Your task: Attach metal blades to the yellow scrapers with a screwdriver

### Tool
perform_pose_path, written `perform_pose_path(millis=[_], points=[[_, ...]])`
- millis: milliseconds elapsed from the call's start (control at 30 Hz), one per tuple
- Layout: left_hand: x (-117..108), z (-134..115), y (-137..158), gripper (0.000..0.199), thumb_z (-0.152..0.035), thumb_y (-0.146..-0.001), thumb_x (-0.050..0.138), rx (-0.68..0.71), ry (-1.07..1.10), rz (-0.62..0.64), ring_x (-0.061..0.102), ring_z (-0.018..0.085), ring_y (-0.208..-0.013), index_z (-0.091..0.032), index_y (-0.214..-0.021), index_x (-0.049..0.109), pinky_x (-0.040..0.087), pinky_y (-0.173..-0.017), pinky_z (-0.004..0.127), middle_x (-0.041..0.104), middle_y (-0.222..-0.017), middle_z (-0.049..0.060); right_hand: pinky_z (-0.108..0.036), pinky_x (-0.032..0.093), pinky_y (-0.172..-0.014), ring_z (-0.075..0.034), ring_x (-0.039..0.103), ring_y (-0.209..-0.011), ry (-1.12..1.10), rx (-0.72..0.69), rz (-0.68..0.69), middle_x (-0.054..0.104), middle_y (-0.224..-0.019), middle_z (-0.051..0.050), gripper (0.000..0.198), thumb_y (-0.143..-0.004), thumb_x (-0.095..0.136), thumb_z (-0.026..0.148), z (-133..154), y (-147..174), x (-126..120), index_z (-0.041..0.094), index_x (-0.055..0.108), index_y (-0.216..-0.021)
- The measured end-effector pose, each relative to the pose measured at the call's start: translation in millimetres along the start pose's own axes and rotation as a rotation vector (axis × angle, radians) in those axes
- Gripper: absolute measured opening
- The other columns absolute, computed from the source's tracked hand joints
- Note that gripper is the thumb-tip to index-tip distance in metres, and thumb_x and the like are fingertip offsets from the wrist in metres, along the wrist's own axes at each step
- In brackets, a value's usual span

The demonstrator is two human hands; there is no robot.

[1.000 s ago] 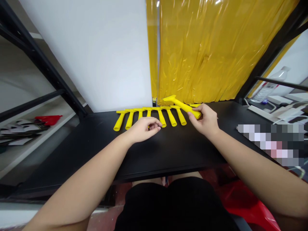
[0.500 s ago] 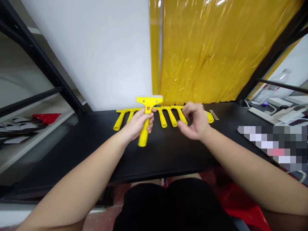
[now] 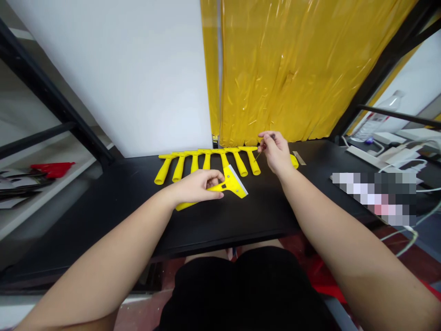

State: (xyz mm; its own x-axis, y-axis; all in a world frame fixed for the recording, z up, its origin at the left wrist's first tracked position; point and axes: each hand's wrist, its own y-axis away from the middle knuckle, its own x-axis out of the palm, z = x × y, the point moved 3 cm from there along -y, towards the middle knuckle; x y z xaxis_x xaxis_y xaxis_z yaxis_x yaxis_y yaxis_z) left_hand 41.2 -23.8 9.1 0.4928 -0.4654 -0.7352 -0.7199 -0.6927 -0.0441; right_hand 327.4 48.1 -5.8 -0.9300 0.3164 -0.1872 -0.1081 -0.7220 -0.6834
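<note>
My left hand (image 3: 200, 186) is wrapped round the handle of a yellow scraper (image 3: 235, 183), whose wide head and pale blade edge point right, with small screws showing on the head. My right hand (image 3: 276, 152) pinches a slim screwdriver (image 3: 257, 157); its thin shaft slants down to the left, and most of its dark grip is hidden by the fingers. Behind both hands, several yellow scrapers (image 3: 178, 168) lie in a row on the black table (image 3: 138, 197), handles toward me. Just beyond my right wrist sits another yellow piece (image 3: 294, 161), partly covered.
A flat, narrow strip (image 3: 299, 158) lies at the right rear. Clear plastic bottle (image 3: 379, 117), white boxes and cables stand farther right. A white panel (image 3: 138, 82) and yellow plastic sheeting (image 3: 292, 78) close off the back. Black frame posts (image 3: 99, 142) flank the table.
My left hand has turned the scraper from upright to pointing right and lowered its head. My right hand has shifted slightly up, and a screwdriver now shows in its fingers.
</note>
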Motion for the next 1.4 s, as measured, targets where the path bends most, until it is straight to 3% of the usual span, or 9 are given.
perform_pose_path(millis=[100,167,333,467,833,1400], points=[[0.4,1.2,0.0,0.037,-0.04,-0.082,0.08,-0.008,-0.034,0.031,0.05,0.012,-0.065,-0.021,-0.11,0.067,0.04,-0.061,0.026,0.056,-0.075,-0.005,-0.03,0.06,-0.066,-0.013,0.06,-0.064,-0.272,0.029,-0.128,0.054,-0.08,0.002,0.039,-0.099,0.057,0.065,15.8,-0.2,-2.8,0.027,0.059,-0.097],[2.0,2.2,-1.1,0.037,-0.041,-0.082,0.08,-0.002,-0.088,0.042,0.054,0.013,-0.068,-0.02,-0.111,0.07,0.042,-0.063,0.027,0.063,-0.08,-0.002,-0.031,0.06,-0.062,-0.013,0.059,-0.06,-0.343,0.049,-0.085,0.057,-0.077,0.003,0.044,-0.091,0.069,0.07,25.1,1.8,2.6,0.026,0.061,-0.092],[6.5,3.1,-6.2,0.036,-0.042,-0.087,0.076,0.092,-0.238,0.089,0.06,0.015,-0.076,-0.02,-0.115,0.079,0.047,-0.069,0.029,0.07,-0.103,0.006,-0.029,0.057,-0.056,-0.013,0.059,-0.054,-0.4,0.095,0.09,0.059,-0.064,0.004,0.045,-0.076,0.088,0.062,41.6,15.6,23.8,0.023,0.067,-0.086],[8.5,5.9,-8.4,0.042,-0.044,-0.088,0.075,0.073,-0.237,0.115,0.061,0.016,-0.079,-0.02,-0.122,0.078,0.048,-0.072,0.029,0.07,-0.104,0.007,-0.029,0.06,-0.06,-0.014,0.064,-0.061,-0.471,0.116,0.121,0.066,-0.073,0.002,0.044,-0.072,0.094,0.055,52.5,24.5,35.4,0.023,0.069,-0.089],[10.3,7.4,-8.7,0.039,-0.04,-0.087,0.077,0.059,-0.234,0.116,0.063,0.017,-0.082,-0.019,-0.12,0.078,0.049,-0.073,0.029,0.071,-0.103,0.007,-0.031,0.06,-0.065,-0.014,0.069,-0.064,-0.528,0.143,0.215,0.068,-0.076,0.002,0.044,-0.076,0.093,0.052,62.7,37.7,52.5,0.023,0.061,-0.086],[10.1,7.0,-9.2,0.039,-0.041,-0.088,0.076,0.062,-0.205,0.121,0.064,0.018,-0.085,-0.017,-0.119,0.079,0.049,-0.074,0.029,0.071,-0.102,0.007,-0.032,0.058,-0.062,-0.016,0.068,-0.063,-0.464,0.097,0.264,0.066,-0.076,0.002,0.044,-0.077,0.092,0.05,65.9,40.0,49.8,0.025,0.057,-0.085]])
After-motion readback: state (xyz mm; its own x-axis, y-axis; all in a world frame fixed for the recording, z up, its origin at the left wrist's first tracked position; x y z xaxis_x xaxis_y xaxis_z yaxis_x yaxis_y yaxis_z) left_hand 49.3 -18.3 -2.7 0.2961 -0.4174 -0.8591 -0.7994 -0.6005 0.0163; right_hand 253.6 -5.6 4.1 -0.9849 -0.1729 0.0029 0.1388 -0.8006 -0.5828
